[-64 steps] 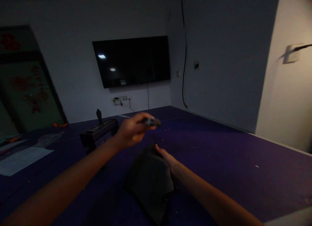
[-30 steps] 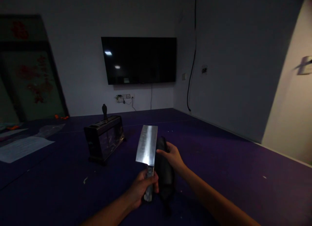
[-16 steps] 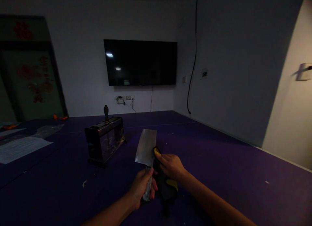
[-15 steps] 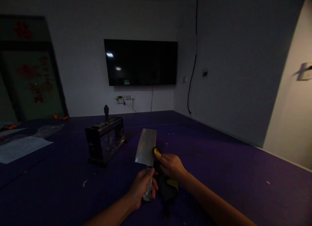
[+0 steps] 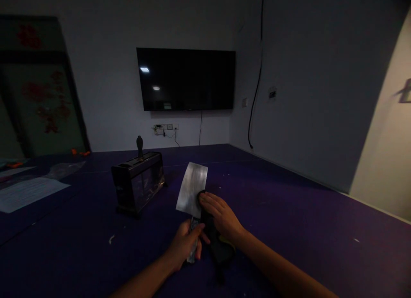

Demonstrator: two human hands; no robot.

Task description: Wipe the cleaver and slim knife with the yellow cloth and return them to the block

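Observation:
A cleaver (image 5: 192, 189) is held by its handle in my left hand (image 5: 185, 246), its broad metal blade pointing up and away from me. My right hand (image 5: 224, 216) presses a dark black-and-yellow cloth (image 5: 220, 246) against the lower right part of the blade. The cloth hangs limp below that hand, its yellow patch partly showing; its exact kind is hard to tell in the dim light. To the left stands a black knife block (image 5: 138, 182) with clear sides, and one dark handle (image 5: 140, 146) sticks up from its top.
The purple surface (image 5: 289, 229) carries papers (image 5: 32, 193), a crumpled clear plastic bag (image 5: 66, 169), and small white scraps (image 5: 111, 239). Orange bits lie at the far left. A television (image 5: 186, 79) hangs on the back wall, with a loose black cable (image 5: 257, 88) to its right.
My right hand has shifted slightly left with the cloth, its fingers now lying flatter over the yellow part. The blade has tilted and looks brighter. The view has moved a little.

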